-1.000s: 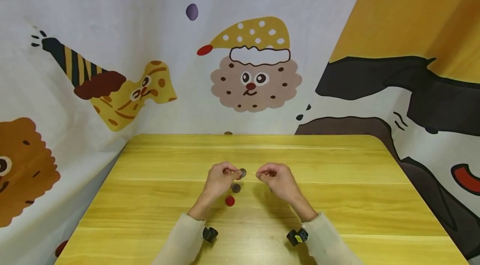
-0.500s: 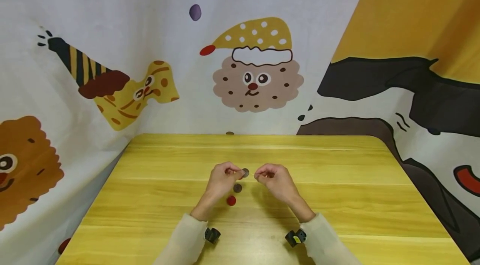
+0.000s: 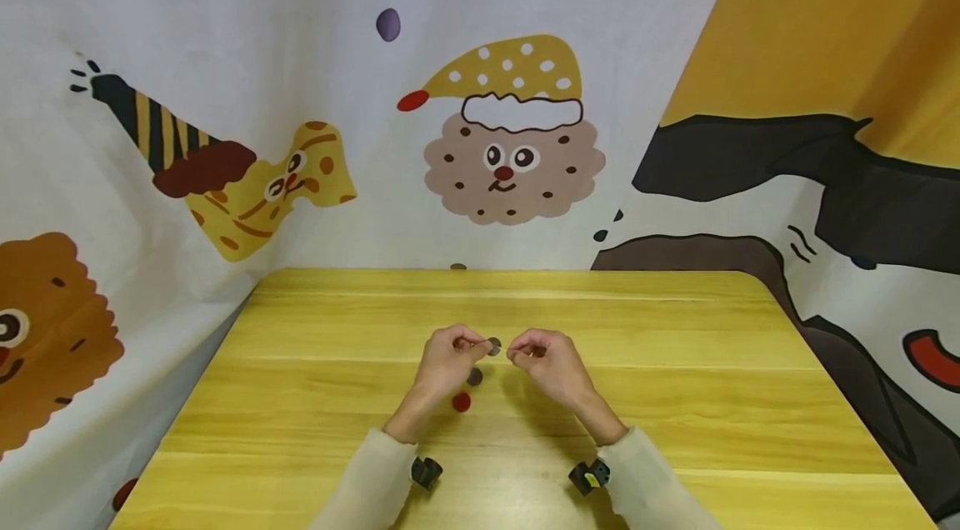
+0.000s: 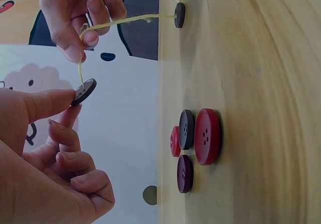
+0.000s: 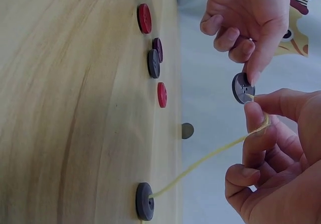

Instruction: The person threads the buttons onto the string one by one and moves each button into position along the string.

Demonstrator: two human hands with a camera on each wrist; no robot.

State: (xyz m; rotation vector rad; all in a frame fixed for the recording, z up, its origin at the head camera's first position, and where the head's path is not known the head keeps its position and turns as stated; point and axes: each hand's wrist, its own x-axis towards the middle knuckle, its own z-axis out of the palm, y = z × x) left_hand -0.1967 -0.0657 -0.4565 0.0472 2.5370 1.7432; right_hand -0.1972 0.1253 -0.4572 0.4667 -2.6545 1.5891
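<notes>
The left hand (image 3: 447, 359) pinches a dark grey, round, plastic-looking button (image 4: 88, 92) with several holes between thumb and fingertip, its face tilted. The button is raised above the light wood-grain table (image 3: 675, 447), at about two o'clock from that hand in the head view. The right hand (image 3: 553, 361), near three o'clock of the left, pinches a thin yellow cord (image 4: 135, 19) just short of its end; the tip meets the button at its holes, but I cannot tell whether it has passed through.

The cord runs on to a second dark round button (image 5: 144, 202) on the table, between seven and eight o'clock from the right fingers in the right wrist view. Lying loose, toward seven o'clock of the raised button in the head view, are a large red round button (image 4: 207, 136) and another dark grey one (image 4: 186, 129).

To thread well, I would hold the button by its rim, holes uncovered, and turn its face toward the cord. Keep the grip close behind the tip so the soft end cannot buckle, push straight, then take the emerging end from behind before letting go, leaving slack toward the second button.
</notes>
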